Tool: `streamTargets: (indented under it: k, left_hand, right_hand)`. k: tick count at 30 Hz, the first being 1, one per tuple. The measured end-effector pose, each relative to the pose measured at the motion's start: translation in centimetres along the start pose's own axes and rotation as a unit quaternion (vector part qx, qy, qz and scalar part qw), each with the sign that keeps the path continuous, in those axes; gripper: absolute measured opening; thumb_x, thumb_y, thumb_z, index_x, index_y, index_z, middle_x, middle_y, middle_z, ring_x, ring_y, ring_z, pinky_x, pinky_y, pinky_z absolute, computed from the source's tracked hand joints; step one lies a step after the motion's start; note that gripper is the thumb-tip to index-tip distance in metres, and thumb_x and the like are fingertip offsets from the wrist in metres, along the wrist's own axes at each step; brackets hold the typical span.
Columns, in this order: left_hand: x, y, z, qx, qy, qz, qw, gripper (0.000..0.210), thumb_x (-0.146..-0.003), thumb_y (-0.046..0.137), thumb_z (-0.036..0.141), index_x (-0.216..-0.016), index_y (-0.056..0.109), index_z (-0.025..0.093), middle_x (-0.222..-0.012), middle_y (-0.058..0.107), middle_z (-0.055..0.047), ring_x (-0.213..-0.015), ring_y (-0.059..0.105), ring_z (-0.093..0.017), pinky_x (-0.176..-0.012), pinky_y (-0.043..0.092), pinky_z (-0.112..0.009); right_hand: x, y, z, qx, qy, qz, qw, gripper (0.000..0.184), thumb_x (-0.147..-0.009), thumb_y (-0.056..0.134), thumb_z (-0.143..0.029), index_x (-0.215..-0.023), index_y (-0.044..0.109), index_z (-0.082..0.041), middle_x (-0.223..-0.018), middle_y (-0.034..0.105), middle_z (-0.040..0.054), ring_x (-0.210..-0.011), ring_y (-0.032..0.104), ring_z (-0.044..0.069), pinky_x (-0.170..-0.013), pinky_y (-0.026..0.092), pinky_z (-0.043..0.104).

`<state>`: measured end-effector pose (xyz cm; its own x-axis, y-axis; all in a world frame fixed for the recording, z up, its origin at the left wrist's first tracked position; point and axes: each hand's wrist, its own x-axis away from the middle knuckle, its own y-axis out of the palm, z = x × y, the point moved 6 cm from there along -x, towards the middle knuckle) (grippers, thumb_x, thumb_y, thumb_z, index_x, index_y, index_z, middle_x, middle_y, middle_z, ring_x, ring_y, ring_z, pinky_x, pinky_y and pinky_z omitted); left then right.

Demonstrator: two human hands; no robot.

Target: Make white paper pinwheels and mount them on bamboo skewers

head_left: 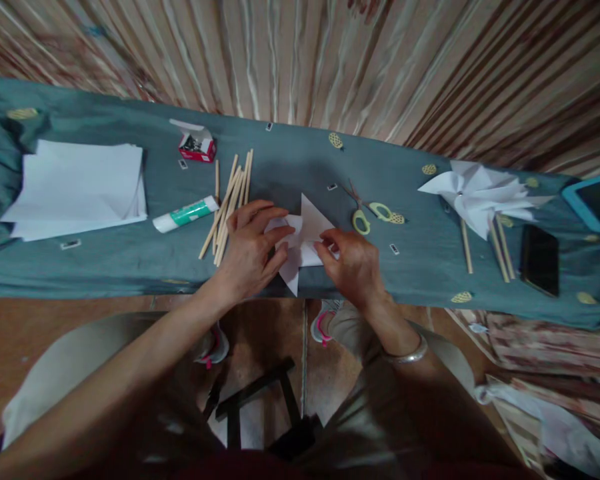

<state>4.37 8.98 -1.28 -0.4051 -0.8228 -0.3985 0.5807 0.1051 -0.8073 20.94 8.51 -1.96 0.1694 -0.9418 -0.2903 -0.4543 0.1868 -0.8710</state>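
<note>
A white paper pinwheel (311, 220), partly folded, lies near the table's front edge between my hands. My left hand (253, 243) is closed on a curled flap at its left side, thumb and fingers bent round the paper. On the right, my right hand (351, 261) pinches another paper blade between thumb and index finger. My fingers cover parts of the paper's middle and corners. Just left of my left hand lie several wooden sticks (234, 200). Scissors (367, 210) with pale green handles rest beyond my right hand.
A glue stick (187, 213), a red box of small dark pieces (197, 145) and a stack of white paper (80, 190) lie leftward. At right are finished pinwheels (480, 193) on sticks, a black phone (540, 260) and a blue-framed device (597, 202). Curtains hang behind the cloth-covered table (290, 150).
</note>
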Motion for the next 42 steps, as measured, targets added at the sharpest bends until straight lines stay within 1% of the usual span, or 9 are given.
streamTargets:
  k: [4, 8, 13, 22, 27, 30, 36, 39, 42]
  left_hand:
    - [0.9, 0.9, 1.4, 0.010, 0.039, -0.021, 0.999, 0.029, -0.089, 0.056, 0.036, -0.107, 0.069, 0.018, -0.127, 0.061, -0.010, -0.126, 0.042, -0.032, -0.104, 0.029, -0.053]
    - [1.5, 2.0, 2.3, -0.009, 0.066, -0.057, 0.996, 0.031, -0.085, 0.062, 0.036, -0.110, 0.067, 0.019, -0.130, 0.060, -0.010, -0.126, 0.043, -0.033, -0.103, 0.030, -0.054]
    - [1.5, 2.6, 2.6, -0.028, 0.077, -0.075, 0.994, 0.029, -0.084, 0.061, 0.029, -0.110, 0.067, 0.018, -0.130, 0.060, -0.012, -0.127, 0.043, -0.035, -0.103, 0.029, -0.057]
    - [1.7, 1.8, 2.1, -0.049, 0.076, -0.071, 0.993, 0.026, -0.079, 0.064, 0.020, -0.104, 0.069, 0.019, -0.127, 0.061, -0.011, -0.125, 0.046, -0.035, -0.103, 0.031, -0.057]
    - [2.4, 1.4, 1.7, -0.047, 0.066, -0.073, 0.994, 0.034, -0.080, 0.064, 0.022, -0.114, 0.065, 0.020, -0.128, 0.060, -0.012, -0.126, 0.045, -0.035, -0.105, 0.029, -0.059]
    - [2.9, 0.6, 1.1, -0.054, 0.062, -0.061, 0.995, 0.042, -0.080, 0.065, 0.029, -0.121, 0.060, 0.019, -0.131, 0.059, -0.013, -0.127, 0.044, -0.035, -0.105, 0.029, -0.057]
    - [4.6, -0.4, -0.2, -0.056, 0.030, -0.046, 0.997, 0.086, -0.074, 0.071, 0.049, -0.145, 0.032, 0.019, -0.145, 0.045, -0.017, -0.135, 0.035, -0.039, -0.107, 0.029, -0.054]
    - [5.7, 0.0, -0.5, -0.070, 0.018, -0.067, 0.995, 0.091, -0.076, 0.070, 0.047, -0.149, 0.022, 0.018, -0.150, 0.038, -0.020, -0.139, 0.029, -0.040, -0.108, 0.026, -0.054]
    - [6.1, -0.1, -0.7, -0.075, 0.017, -0.067, 0.995, 0.087, -0.079, 0.067, 0.040, -0.149, 0.021, 0.019, -0.151, 0.036, -0.019, -0.141, 0.028, -0.039, -0.110, 0.025, -0.053]
  right_hand:
    - [-0.5, -1.5, 2.6, 0.025, 0.034, 0.053, 0.998, 0.022, -0.088, 0.053, -0.028, -0.098, 0.069, -0.018, -0.089, 0.074, 0.0088, -0.086, 0.067, 0.025, -0.081, 0.050, 0.038]
    - [-0.8, -0.9, 4.2, 0.011, 0.039, 0.016, 0.999, 0.030, -0.089, 0.047, -0.024, -0.110, 0.066, -0.015, -0.104, 0.073, 0.0133, -0.097, 0.067, 0.028, -0.086, 0.052, 0.043]
    - [-1.2, 0.2, 3.9, -0.014, 0.016, -0.020, 1.000, 0.034, -0.089, 0.045, -0.021, -0.115, 0.064, -0.014, -0.112, 0.071, 0.0147, -0.103, 0.066, 0.028, -0.090, 0.051, 0.042]
    - [-0.9, -0.2, 5.1, -0.087, 0.124, -0.083, 0.985, 0.028, -0.087, 0.053, -0.027, -0.109, 0.068, -0.019, -0.091, 0.076, 0.0072, -0.078, 0.071, 0.021, -0.074, 0.052, 0.033]
    - [0.0, 0.5, 5.1, -0.164, 0.139, -0.150, 0.965, 0.025, -0.088, 0.050, -0.030, -0.099, 0.069, -0.017, -0.080, 0.076, 0.0047, -0.061, 0.066, 0.016, -0.061, 0.049, 0.027]
    - [0.4, 0.6, 4.8, -0.193, 0.138, -0.196, 0.951, 0.026, -0.089, 0.049, -0.033, -0.092, 0.070, -0.017, -0.073, 0.075, 0.0038, -0.055, 0.064, 0.015, -0.055, 0.046, 0.026]
    - [0.2, -1.4, 4.2, -0.034, 0.113, -0.107, 0.987, 0.026, -0.088, 0.053, -0.029, -0.104, 0.070, -0.019, -0.092, 0.077, 0.0074, -0.083, 0.071, 0.023, -0.075, 0.051, 0.032]
    - [0.6, -1.2, 3.5, -0.022, 0.089, -0.124, 0.988, 0.028, -0.088, 0.053, -0.026, -0.110, 0.068, -0.017, -0.099, 0.076, 0.0093, -0.090, 0.071, 0.025, -0.081, 0.052, 0.034]
    - [1.1, -1.3, 2.9, -0.025, 0.078, -0.124, 0.989, 0.026, -0.088, 0.053, -0.024, -0.109, 0.067, -0.018, -0.100, 0.076, 0.0089, -0.093, 0.071, 0.025, -0.083, 0.052, 0.035]
